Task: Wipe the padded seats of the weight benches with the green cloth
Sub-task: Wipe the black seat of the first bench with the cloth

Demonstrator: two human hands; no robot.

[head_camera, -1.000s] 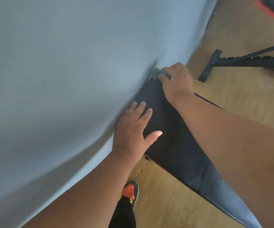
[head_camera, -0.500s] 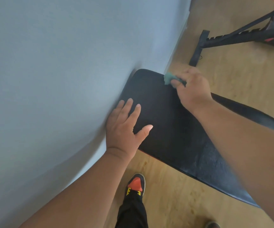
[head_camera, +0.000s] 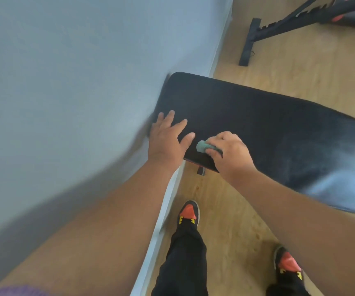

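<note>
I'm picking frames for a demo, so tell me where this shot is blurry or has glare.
Head view: wall smeared by motion blur; pale glare on the bench pad's right end; wide-angle bending at the edges; right hand, cloth and left hand fairly sharp.

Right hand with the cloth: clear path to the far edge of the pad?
Probably yes. The right hand grips the cloth at the pad's near edge; the black surface beyond it is bare, and the left hand rests off to the side.

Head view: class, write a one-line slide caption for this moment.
Right hand presses the green cloth on the black bench pad near its front edge while the left hand rests flat beside it.
</note>
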